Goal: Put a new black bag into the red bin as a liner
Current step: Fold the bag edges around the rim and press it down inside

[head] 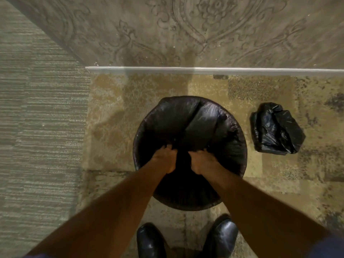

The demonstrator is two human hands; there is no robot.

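A round bin (242,164) stands on the carpet in front of me, seen from above; its dark rim looks reddish-brown in this dim light. A black plastic bag (201,123) is spread across the bin's mouth, with a flat fold lying over the far half. My left hand (164,158) and my right hand (202,161) are side by side over the middle of the bin, fingers curled into the bag's plastic. The fingertips are hidden in the folds.
A tied, full black bag (275,130) lies on the carpet to the right of the bin. A white baseboard (204,70) and patterned wall run behind it. My two black shoes (219,237) stand just before the bin.
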